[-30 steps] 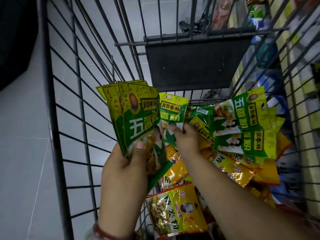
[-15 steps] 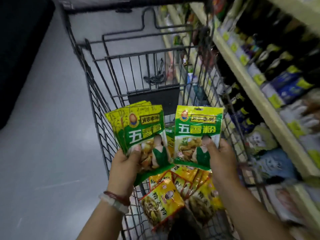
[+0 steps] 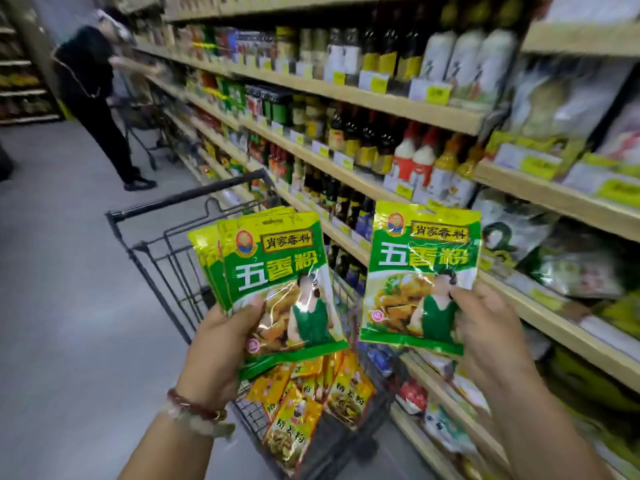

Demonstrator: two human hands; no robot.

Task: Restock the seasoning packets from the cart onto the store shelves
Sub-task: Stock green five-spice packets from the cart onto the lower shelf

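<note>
So the store shelves point(image 3: 349, 95) take up the whole right side, long pale wood-look boards running away down the aisle, loaded with dark glass bottles point(image 3: 349, 133), some white plastic bottles with red caps point(image 3: 414, 157) and crinkly bagged stuff further right, with little yellow price tags along the front edges. The floor point(image 3: 62, 306) is smooth grey tile. Down the aisle there's another person in black point(image 3: 93, 98), blurry, reaching toward a shelf. Below the hands sits the cart point(image 3: 166, 258), dark metal wire grid with a round bar along the top, and in its basket a heap of glossy yellow-orange packets point(image 3: 294, 420) lying every which way. The left hand point(image 3: 221, 351) grips a fanned stack of green packets point(image 3: 277, 282), thumb pressed on the front one, fingers behind; a beaded bracelet point(image 3: 194, 407) wraps that wrist. These are flat shiny foil-plastic rectangles, long axis roughly upright, tops leaning a bit to the left, print facing the camera. The right hand point(image 3: 485, 334) pinches a single green packet point(image 3: 422, 275) at its lower right corner, same kind, upright too, tilted slightly the other way. Both are held in the air above the cart, just beside each other but not touching, in front of the shelves.
</note>
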